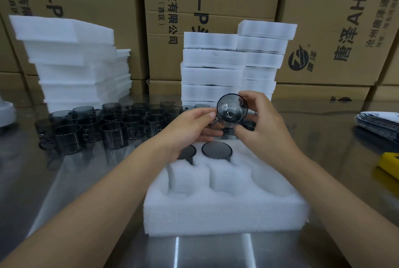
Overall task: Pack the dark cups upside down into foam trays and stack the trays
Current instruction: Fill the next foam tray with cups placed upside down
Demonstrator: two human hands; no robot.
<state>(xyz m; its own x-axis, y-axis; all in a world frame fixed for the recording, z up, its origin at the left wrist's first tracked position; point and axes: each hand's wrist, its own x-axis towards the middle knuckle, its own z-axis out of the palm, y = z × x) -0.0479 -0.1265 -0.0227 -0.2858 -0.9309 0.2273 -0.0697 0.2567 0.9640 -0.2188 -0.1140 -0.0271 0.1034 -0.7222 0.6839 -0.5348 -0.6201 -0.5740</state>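
Two hands, left hand (190,131) and right hand (265,125), gripping one dark cup (232,110). One foam tray (226,213) at 6 o'clock, holding two upside-down cups (217,149). Roughly two dozen loose cups (112,125) at 10 o'clock, too crowded for an exact count. Three foam stacks (73,62): one at 10 o'clock, two at 12 o'clock.

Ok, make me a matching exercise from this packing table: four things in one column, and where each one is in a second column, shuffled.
Things
1. held cup
2. foam tray
3. loose cups
4. yellow object

Places
A. at the right edge of the table
B. standing upright on the table, left of the foam tray
C. gripped by the left hand and right hand, mouth toward the camera
D. right in front of the person, with two packed cups upside down in its far pockets

Pairs: 1-C, 2-D, 3-B, 4-A
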